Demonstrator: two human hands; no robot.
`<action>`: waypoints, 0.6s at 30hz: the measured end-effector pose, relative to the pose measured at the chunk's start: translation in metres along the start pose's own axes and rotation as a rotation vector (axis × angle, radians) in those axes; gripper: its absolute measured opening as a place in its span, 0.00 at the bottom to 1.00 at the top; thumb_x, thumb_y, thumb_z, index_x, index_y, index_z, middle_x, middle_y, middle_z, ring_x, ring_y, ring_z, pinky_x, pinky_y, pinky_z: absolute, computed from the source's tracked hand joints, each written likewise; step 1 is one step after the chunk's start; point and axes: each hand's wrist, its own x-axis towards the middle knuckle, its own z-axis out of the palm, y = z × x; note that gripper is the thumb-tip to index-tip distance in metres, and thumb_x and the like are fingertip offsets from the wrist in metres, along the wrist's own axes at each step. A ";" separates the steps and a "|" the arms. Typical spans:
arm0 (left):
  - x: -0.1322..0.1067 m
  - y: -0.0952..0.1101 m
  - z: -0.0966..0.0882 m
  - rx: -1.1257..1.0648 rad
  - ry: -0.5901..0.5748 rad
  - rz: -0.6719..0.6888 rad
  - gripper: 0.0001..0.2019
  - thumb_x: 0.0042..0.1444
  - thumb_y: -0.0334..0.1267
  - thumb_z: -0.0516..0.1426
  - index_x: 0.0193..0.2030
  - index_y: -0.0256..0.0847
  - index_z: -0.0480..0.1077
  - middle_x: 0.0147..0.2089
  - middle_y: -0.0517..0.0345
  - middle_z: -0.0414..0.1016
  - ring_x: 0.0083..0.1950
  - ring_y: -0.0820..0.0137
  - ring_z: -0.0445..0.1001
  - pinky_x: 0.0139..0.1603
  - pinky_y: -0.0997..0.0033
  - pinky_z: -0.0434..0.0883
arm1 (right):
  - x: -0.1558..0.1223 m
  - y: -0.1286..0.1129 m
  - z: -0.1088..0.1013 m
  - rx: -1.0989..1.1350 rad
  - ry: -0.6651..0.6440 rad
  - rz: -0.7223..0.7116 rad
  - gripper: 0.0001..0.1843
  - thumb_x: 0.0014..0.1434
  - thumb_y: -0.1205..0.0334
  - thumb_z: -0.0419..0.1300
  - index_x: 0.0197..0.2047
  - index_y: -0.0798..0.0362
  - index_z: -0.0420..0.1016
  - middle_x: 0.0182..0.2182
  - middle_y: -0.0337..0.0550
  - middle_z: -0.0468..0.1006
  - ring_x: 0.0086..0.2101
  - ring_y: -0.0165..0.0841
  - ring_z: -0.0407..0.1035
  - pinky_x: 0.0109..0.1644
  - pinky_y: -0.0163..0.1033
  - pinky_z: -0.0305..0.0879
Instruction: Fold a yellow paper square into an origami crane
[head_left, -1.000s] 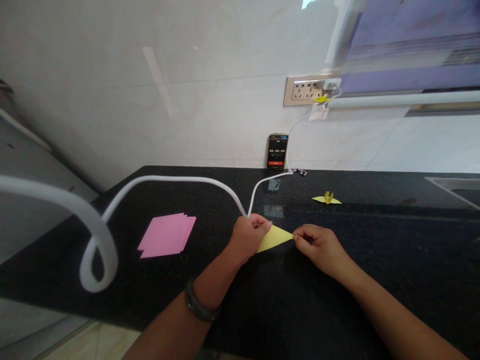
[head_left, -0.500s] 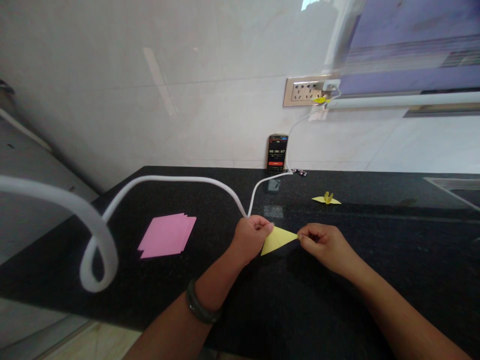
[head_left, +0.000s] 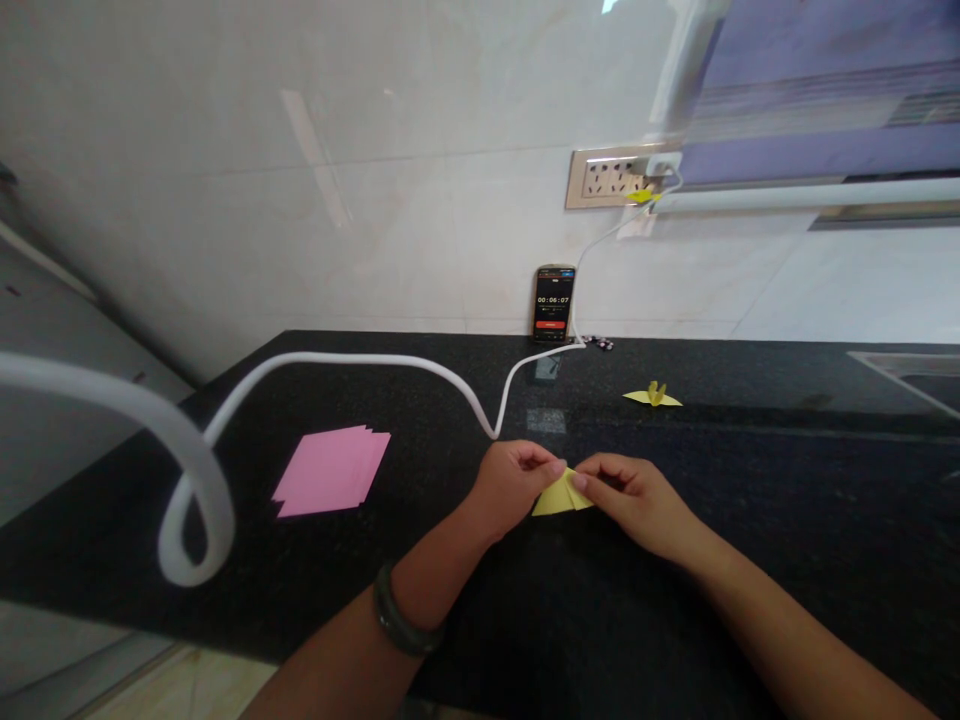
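A folded piece of yellow origami paper [head_left: 556, 498] is held low over the black countertop, pinched by both hands. My left hand [head_left: 517, 485] grips its upper left edge between thumb and fingers; a dark bangle circles that wrist. At the paper's right side, my right hand [head_left: 626, 495] has its thumb pressed on a folded flap, with the fingers behind. The right part of the paper is hidden by this hand. Farther back to the right lies a small folded yellow paper crane [head_left: 654, 396].
Pink paper sheets [head_left: 334, 472] lie stacked on the black countertop [head_left: 450, 400] at left. A white cable [head_left: 390, 358] loops across the counter. Against the tiled wall leans a phone [head_left: 553, 303] showing a timer, below a socket panel [head_left: 600, 180]. A sink edge [head_left: 892, 375] shows at far right.
My right hand has moved left, closer to my left hand, folding the paper's right point over. The yellow paper now shows a layered flap instead of a long tip.
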 end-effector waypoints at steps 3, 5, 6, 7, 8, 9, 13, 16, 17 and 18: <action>0.000 -0.004 0.002 0.064 -0.041 -0.005 0.11 0.44 0.41 0.56 0.28 0.32 0.70 0.26 0.55 0.70 0.26 0.74 0.65 0.26 0.75 0.62 | 0.000 0.000 0.005 -0.021 -0.019 -0.005 0.13 0.54 0.56 0.52 0.27 0.56 0.70 0.21 0.38 0.69 0.24 0.28 0.61 0.27 0.32 0.58; 0.001 -0.006 0.002 0.105 -0.043 0.015 0.10 0.45 0.40 0.56 0.29 0.33 0.69 0.26 0.55 0.70 0.26 0.75 0.66 0.26 0.76 0.62 | -0.001 0.001 0.005 -0.007 -0.039 -0.001 0.13 0.54 0.56 0.51 0.29 0.56 0.70 0.22 0.38 0.69 0.24 0.28 0.61 0.27 0.32 0.57; 0.002 -0.007 0.002 0.125 -0.044 0.027 0.10 0.45 0.39 0.56 0.29 0.33 0.69 0.26 0.55 0.70 0.26 0.75 0.66 0.26 0.76 0.62 | -0.001 0.001 0.005 0.001 -0.052 0.001 0.13 0.54 0.56 0.51 0.29 0.56 0.70 0.23 0.38 0.69 0.25 0.28 0.61 0.27 0.32 0.57; 0.002 -0.008 0.002 0.141 -0.046 0.039 0.09 0.45 0.39 0.55 0.29 0.33 0.69 0.26 0.56 0.70 0.26 0.75 0.65 0.26 0.76 0.62 | -0.001 0.002 0.004 0.007 -0.061 0.001 0.13 0.54 0.56 0.51 0.29 0.56 0.70 0.23 0.38 0.69 0.25 0.28 0.61 0.27 0.31 0.57; 0.002 -0.008 0.002 0.155 -0.048 0.049 0.09 0.45 0.39 0.55 0.29 0.34 0.68 0.26 0.56 0.70 0.26 0.75 0.65 0.26 0.77 0.62 | -0.001 0.002 0.004 0.008 -0.067 0.001 0.13 0.54 0.56 0.51 0.29 0.56 0.70 0.22 0.38 0.68 0.25 0.27 0.60 0.27 0.31 0.57; 0.002 -0.008 0.003 0.166 -0.052 0.057 0.08 0.45 0.38 0.55 0.29 0.34 0.68 0.25 0.57 0.69 0.26 0.75 0.65 0.25 0.77 0.62 | -0.001 0.003 0.004 0.007 -0.072 0.001 0.13 0.55 0.56 0.51 0.28 0.56 0.69 0.22 0.38 0.67 0.24 0.27 0.60 0.26 0.31 0.56; 0.000 -0.009 0.006 0.209 -0.028 0.088 0.07 0.46 0.37 0.54 0.28 0.35 0.67 0.24 0.59 0.68 0.25 0.76 0.64 0.25 0.77 0.61 | -0.002 0.003 0.007 0.020 -0.076 0.011 0.13 0.55 0.56 0.51 0.26 0.56 0.67 0.20 0.36 0.64 0.22 0.26 0.57 0.24 0.30 0.54; -0.002 -0.007 0.009 0.275 0.049 0.144 0.07 0.48 0.37 0.52 0.27 0.36 0.67 0.24 0.59 0.67 0.26 0.76 0.64 0.26 0.77 0.61 | -0.002 0.003 0.007 0.009 -0.042 0.012 0.13 0.55 0.56 0.51 0.24 0.55 0.65 0.19 0.35 0.62 0.22 0.25 0.56 0.23 0.30 0.53; -0.003 -0.007 0.009 0.305 0.074 0.161 0.07 0.48 0.37 0.52 0.27 0.36 0.67 0.24 0.60 0.67 0.26 0.76 0.65 0.26 0.77 0.61 | -0.002 0.003 0.007 -0.009 -0.025 0.012 0.14 0.54 0.55 0.51 0.23 0.55 0.64 0.19 0.35 0.62 0.21 0.25 0.56 0.23 0.30 0.53; -0.004 -0.007 0.009 0.335 0.095 0.174 0.07 0.49 0.38 0.52 0.27 0.37 0.67 0.25 0.60 0.67 0.27 0.76 0.65 0.26 0.77 0.61 | -0.003 0.003 0.007 -0.030 -0.008 0.015 0.15 0.54 0.55 0.52 0.21 0.55 0.63 0.18 0.34 0.62 0.21 0.25 0.56 0.23 0.30 0.52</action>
